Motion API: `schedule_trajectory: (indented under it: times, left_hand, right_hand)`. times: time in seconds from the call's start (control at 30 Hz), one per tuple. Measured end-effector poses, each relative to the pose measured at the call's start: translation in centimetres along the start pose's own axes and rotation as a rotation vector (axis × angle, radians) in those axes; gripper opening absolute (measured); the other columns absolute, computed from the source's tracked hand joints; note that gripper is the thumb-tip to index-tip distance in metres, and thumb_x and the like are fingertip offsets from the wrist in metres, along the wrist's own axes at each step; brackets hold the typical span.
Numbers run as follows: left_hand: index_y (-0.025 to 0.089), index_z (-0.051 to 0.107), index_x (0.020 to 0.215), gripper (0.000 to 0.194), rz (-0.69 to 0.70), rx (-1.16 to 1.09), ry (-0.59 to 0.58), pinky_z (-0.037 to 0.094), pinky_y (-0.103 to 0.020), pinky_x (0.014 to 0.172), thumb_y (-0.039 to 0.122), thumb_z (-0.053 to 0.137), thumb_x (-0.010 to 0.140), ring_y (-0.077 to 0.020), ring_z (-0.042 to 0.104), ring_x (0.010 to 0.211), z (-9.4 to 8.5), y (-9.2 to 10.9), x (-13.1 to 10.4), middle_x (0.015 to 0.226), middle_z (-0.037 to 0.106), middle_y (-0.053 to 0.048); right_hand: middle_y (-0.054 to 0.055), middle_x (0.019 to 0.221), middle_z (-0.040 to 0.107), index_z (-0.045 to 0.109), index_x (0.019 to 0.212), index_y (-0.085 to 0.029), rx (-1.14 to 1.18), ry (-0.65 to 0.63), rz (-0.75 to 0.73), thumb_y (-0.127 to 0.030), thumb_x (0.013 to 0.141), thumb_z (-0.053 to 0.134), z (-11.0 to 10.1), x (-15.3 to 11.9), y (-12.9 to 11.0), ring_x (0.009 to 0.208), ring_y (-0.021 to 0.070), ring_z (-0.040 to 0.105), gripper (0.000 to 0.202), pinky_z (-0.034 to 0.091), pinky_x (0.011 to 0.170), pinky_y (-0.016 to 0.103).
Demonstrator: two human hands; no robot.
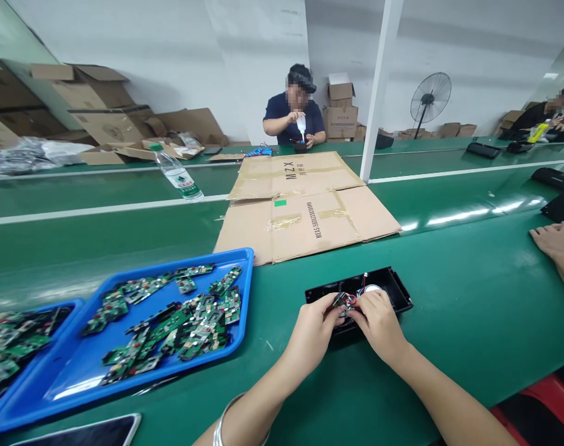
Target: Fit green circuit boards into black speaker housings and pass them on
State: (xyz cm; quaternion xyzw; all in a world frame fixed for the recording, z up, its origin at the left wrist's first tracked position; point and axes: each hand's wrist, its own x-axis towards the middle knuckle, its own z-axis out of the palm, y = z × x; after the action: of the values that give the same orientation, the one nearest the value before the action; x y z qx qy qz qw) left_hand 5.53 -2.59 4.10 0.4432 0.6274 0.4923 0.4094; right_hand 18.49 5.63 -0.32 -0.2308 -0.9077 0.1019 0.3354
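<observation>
The left hand [315,323] pinches a small part between thumb and fingers; the right hand [379,319] bends its fingers close beside it, though what they grip cannot be told; the green table [467,297] spreads beneath; flattened cardboard [293,214] lies on it farther off; a blue tray [77,359] holding circuit boards [189,325] sits leftward; the open black casing [397,291] rests under the hands; above it are the small dark part [339,299] and red wires [351,298].
</observation>
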Motion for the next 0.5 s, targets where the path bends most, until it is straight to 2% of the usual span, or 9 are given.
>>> schedule_trajectory:
  times: [0.1,0.17,0.3,0.5]
  left_hand:
    - [0.019,0.065,0.095,0.022,-0.032,-0.089,-0.028,0.054,-0.030,0.076,0.026,0.050,0.080,-0.0201,0.062,0.087,-0.34,0.03,0.17,0.091,0.066,-0.003]
    - [0.019,0.065,0.095,0.022,-0.045,-0.125,-0.034,0.054,-0.030,0.075,0.026,0.051,0.079,-0.0207,0.061,0.090,-0.41,0.08,0.22,0.093,0.066,-0.003]
    - [0.020,0.065,0.095,0.022,-0.044,-0.160,0.013,0.055,-0.030,0.075,0.027,0.052,0.079,-0.0199,0.062,0.090,-0.13,0.11,0.10,0.096,0.066,-0.002]
    - [0.021,0.065,0.098,0.024,-0.044,-0.187,0.043,0.056,-0.031,0.074,0.028,0.050,0.080,-0.0198,0.063,0.088,0.35,0.29,-0.14,0.099,0.067,-0.003]
  right_hand:
    - [0.005,0.074,0.057,0.054,0.084,-0.015,0.015,0.058,0.020,-0.035,0.094,0.036,0.04,-0.05,-0.16,0.069,0.0178,0.049,0.029,0.035,0.066,0.032]
    - [0.007,0.080,0.058,0.055,0.091,-0.015,0.002,0.043,0.020,-0.036,0.094,0.035,0.05,-0.02,-0.17,0.073,0.0189,0.051,0.029,0.036,0.068,0.032]
    - [0.006,0.080,0.057,0.056,0.085,-0.016,-0.024,-0.014,0.012,-0.036,0.094,0.035,-0.04,0.07,0.02,0.074,0.0191,0.051,0.031,0.036,0.069,0.033]
    - [0.005,0.079,0.057,0.056,0.083,-0.016,0.015,-0.024,0.038,-0.038,0.093,0.036,-0.14,0.03,0.20,0.074,0.0180,0.051,0.031,0.036,0.071,0.033]
